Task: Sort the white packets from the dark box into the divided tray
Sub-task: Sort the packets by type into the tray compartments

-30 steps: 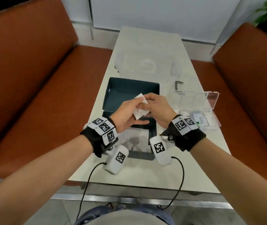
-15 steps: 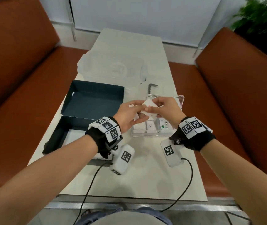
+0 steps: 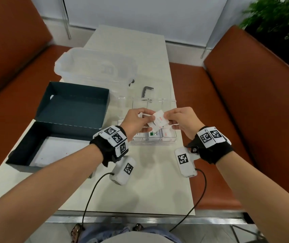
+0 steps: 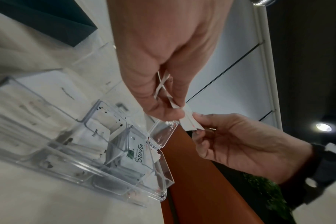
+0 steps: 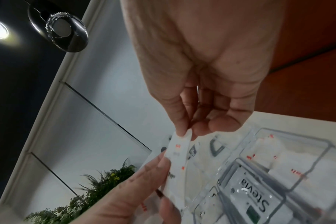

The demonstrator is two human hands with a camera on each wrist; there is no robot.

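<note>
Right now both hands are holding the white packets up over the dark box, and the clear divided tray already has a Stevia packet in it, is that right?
Not quite. The left hand and right hand hold the white packets over the clear divided tray, not the dark box, which sits off to the left. The head view shows this. The Stevia packet is indeed in the tray.

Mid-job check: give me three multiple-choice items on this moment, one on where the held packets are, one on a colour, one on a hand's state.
1. The held white packets are: A) above the clear divided tray B) inside the dark box C) flat on the table
2. The Stevia packet carries a mark that is: A) blue B) green C) yellow
3. The right hand is: A) flat on the table B) pinching the packets C) hanging idle

A: both hands hold them over the tray. B: green square beside the lettering. B: fingertips pinch a packet's edge.
</note>
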